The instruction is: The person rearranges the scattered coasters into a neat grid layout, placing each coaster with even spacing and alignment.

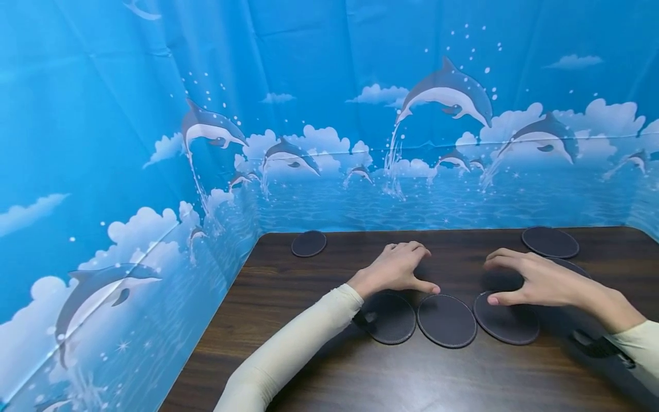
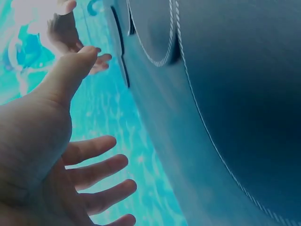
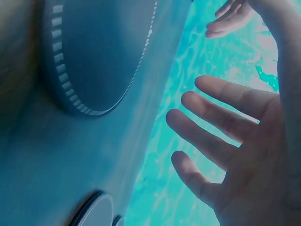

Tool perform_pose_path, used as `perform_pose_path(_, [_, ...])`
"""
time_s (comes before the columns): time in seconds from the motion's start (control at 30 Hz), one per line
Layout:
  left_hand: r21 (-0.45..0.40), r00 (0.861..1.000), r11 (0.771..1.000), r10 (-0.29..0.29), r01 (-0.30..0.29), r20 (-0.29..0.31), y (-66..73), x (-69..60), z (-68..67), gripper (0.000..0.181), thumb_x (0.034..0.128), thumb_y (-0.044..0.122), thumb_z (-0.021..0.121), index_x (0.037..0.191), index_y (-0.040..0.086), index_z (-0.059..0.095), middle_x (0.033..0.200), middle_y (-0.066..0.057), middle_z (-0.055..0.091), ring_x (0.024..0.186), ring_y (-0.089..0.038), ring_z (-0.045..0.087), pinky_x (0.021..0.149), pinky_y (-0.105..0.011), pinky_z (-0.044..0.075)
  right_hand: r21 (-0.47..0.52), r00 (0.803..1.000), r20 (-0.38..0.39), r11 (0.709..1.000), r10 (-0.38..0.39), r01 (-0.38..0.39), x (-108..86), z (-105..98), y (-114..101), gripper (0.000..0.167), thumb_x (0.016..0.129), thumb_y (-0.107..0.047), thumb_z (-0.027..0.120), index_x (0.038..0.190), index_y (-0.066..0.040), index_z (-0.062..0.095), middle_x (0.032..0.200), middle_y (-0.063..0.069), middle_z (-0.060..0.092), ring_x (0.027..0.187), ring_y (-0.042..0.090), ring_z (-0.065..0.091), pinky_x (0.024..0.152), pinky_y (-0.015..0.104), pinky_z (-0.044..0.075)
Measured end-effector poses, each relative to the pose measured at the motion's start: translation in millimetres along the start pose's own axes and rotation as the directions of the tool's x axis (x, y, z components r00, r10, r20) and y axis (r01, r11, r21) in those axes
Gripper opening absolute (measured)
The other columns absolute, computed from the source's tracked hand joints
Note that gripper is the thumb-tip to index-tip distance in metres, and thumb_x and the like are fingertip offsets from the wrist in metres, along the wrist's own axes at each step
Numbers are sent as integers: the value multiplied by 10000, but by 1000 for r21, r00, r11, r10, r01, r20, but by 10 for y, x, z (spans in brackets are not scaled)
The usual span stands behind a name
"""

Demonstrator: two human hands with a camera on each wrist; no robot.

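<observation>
Three round black coasters with stitched rims lie in a row: the left coaster [image 1: 389, 323], the middle coaster [image 1: 447, 321] and the right coaster [image 1: 507, 329]. Over the far side of the left one hovers my left hand [image 1: 396, 268], fingers spread and holding nothing; its thumb reaches toward the middle coaster. My right hand [image 1: 551, 280] is above the right coaster, thumb and fingers apart around air. From the left wrist, the palm and loose fingers [image 2: 101, 172] show beside a large coaster [image 2: 244, 94]. The right wrist view also shows extended fingers [image 3: 207, 129] near a coaster [image 3: 103, 52].
A single coaster [image 1: 309, 244] lies at the far left of the brown wooden table [image 1: 268, 286]. Two more, a back coaster [image 1: 551, 242] and one partly hidden behind my right hand, lie at the far right. A blue dolphin-print curtain [image 1: 319, 114] surrounds the table's back and left.
</observation>
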State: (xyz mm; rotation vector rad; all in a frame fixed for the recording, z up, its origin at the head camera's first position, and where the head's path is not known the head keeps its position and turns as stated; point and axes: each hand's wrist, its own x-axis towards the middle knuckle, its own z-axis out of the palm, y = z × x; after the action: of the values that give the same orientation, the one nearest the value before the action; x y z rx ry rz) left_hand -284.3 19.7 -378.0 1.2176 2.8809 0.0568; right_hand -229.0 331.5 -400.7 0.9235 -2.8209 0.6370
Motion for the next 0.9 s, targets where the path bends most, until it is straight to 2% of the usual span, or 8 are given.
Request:
perform_pose_path(0.23, [-85,995,994,-76,71,-58,-252,-219,-17,824,841,742,654,1448,193,557,1456,-6,507,1322,-196,483,1096,-494,359,19,999,14,999,-31,31,130,29,-33,619,825,-513,824,1268,-100,697,1284,82,611,1102,333,637,826,584,521])
perform_pose_path(0.37, [-100,991,989,-114,106,-77,-377,-303,-9,805,858,728,648,1456,198,548,1463,-10,503,1332,-204,479,1099,-506,356,22,999,19,999,-27,27,155,31,-40,610,835,-519,816,1271,-109,696,1291,79,609,1108,334,634,830,589,515])
perform_pose_path(0.6, [-105,982,983,-161,150,-98,-582,-369,-34,803,869,704,661,1472,188,533,1467,-28,508,1343,-228,475,1103,-526,347,5,1000,-3,1000,-9,9,200,44,-46,631,833,-536,811,1270,-95,697,1297,90,610,1122,346,627,842,598,509])
perform_pose_path(0.9, [-130,980,979,-169,155,-101,-959,-473,-18,885,837,718,689,1506,170,502,1485,-49,490,1362,-256,453,1096,-559,338,-4,999,26,1000,-19,19,461,87,-53,656,859,-571,770,1283,-77,688,1296,111,617,1131,359,624,863,595,508])
